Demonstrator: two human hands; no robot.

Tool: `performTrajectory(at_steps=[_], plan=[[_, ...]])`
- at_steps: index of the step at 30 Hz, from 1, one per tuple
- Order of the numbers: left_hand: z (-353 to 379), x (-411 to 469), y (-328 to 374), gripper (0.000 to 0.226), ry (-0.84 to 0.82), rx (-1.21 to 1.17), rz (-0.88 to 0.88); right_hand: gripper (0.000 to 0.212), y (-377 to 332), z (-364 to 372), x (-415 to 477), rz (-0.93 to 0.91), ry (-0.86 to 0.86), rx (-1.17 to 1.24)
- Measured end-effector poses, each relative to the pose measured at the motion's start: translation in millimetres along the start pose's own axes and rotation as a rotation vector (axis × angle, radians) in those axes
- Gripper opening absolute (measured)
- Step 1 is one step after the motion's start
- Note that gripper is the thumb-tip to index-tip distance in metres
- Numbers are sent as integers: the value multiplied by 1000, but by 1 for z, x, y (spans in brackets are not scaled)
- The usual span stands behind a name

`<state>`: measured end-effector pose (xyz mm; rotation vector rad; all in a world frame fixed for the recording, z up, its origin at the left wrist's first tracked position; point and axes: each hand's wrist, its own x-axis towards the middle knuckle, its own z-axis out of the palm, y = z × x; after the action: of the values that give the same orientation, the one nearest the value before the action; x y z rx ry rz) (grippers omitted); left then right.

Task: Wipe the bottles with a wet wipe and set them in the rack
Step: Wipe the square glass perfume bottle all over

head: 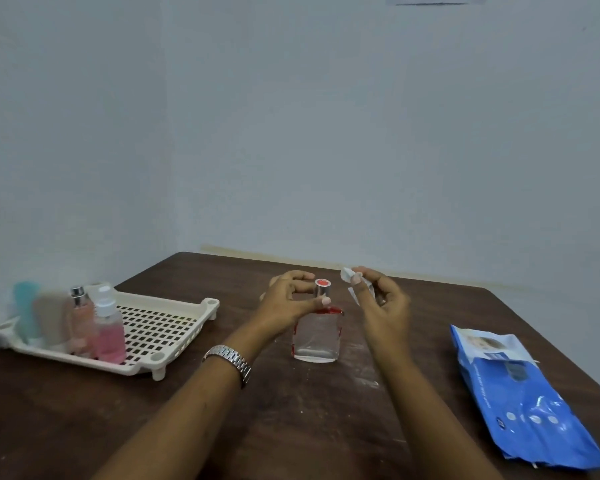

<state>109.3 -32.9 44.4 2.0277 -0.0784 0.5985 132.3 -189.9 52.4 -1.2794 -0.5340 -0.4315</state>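
Observation:
A clear glass bottle [316,336] with red trim and a silver cap stands upright in the middle of the dark wooden table [291,427]. My left hand [288,303] grips it at the neck and shoulder. Just right of the cap, my right hand [378,299] pinches a small crumpled white wet wipe [347,276], which is clear of the bottle. At the far left lies the cream perforated rack [160,327]. Several bottles stand in its left part: a teal one [26,313], a beige one [51,320], a pink perfume bottle [82,320] and a pink spray bottle [109,329].
A blue wet wipe pack [520,400] lies open at the right side of the table, near its edge. Pale walls close off the table at the back and the left. A metal watch sits on my left wrist.

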Motion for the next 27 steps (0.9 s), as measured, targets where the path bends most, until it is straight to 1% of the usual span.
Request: performTrajectory(at_steps=[2, 3, 6, 9, 13, 16, 21, 27], plan=[[0, 0, -1, 40, -16, -80, 28, 8, -6, 2, 6, -1, -85, -19], [1, -1, -2, 36, -26, -135, 37, 9, -7, 3, 10, -16, -136, -69], [6, -3, -8, 31, -49, -270, 46, 16, -4, 1, 22, -110, -274, -310], [11, -6, -11, 31, -31, -363, 49, 21, -5, 1, 28, -251, -332, -489], [16, -8, -13, 23, -15, -439, 42, 18, -7, 3, 29, -333, -447, -589], [19, -10, -14, 19, 9, -455, 36, 20, -10, 4, 32, -350, -518, -658], [21, -14, -12, 24, 23, -507, 3, 24, -21, 5, 36, -404, -598, -786], [23, -17, -11, 14, 21, -497, -14, 30, -26, 0, 36, -281, -567, -705]])
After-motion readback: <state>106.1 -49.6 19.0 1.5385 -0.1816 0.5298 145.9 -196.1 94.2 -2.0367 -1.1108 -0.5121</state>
